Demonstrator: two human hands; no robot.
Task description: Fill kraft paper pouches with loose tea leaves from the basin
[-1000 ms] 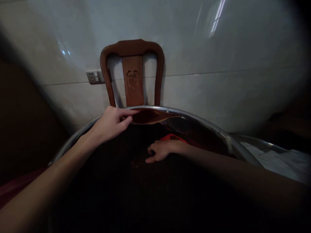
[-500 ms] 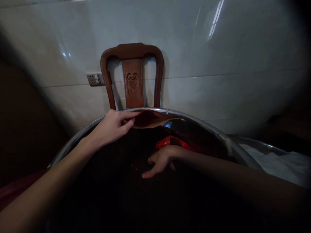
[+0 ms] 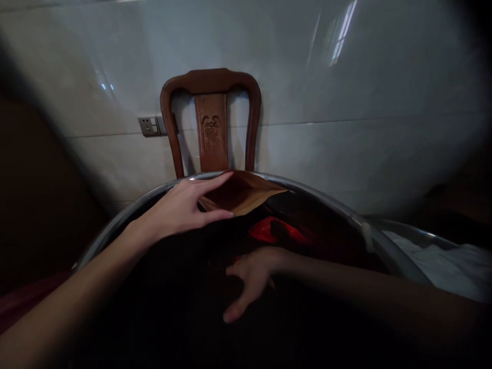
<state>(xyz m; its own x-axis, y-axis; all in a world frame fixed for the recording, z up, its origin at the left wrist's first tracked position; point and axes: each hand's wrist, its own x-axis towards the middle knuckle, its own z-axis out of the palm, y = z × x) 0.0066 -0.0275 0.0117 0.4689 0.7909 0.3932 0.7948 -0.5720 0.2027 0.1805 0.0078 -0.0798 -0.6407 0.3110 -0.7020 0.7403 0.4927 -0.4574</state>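
My left hand (image 3: pixel 188 205) holds a brown paper bag (image 3: pixel 249 205) by its mouth at the far rim of a large round metal container (image 3: pixel 307 190). Thumb and fingers are spread along the two edges of the mouth, which gapes. Lower down, inside the dark container, my right hand (image 3: pixel 253 277) reaches in with its thumb stretched away from the fingers, and I see nothing in it. Just beyond that hand lies a shiny red wrapper (image 3: pixel 269 229). The contents under my right hand are too dark to make out.
Behind the container stands a carved wooden chair (image 3: pixel 212 123) against a tiled wall (image 3: pixel 326 92) with a socket plate (image 3: pixel 149 126). At the right, a second metal rim (image 3: pixel 423 233) borders pale plastic or cloth (image 3: pixel 446 261). Dark red material (image 3: pixel 31 302) shows at the lower left.
My left thumb and fingers have spread and the bag's mouth gapes wider. My right hand has moved slightly lower in the view, its thumb further from the fingers.
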